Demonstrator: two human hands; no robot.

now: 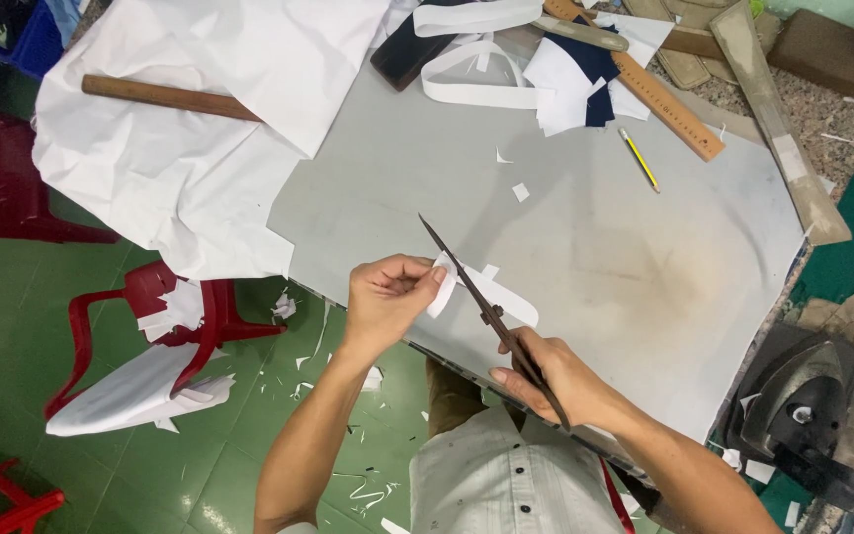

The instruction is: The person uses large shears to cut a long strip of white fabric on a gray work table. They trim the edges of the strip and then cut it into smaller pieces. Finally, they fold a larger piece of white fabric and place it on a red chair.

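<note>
Our right hand is gripping dark scissors, cutting a white strip. Left-hand fingers are pinching its end above the bench; we are judging it partly cut.

No packages, labels, signs or screens can be made out anywhere around the hands: nothing of that kind lies on the table beyond them, on the floor below them or at the edges to either side.

Dark scissors cutting, seemingly, a pinched white fabric strip.
</note>
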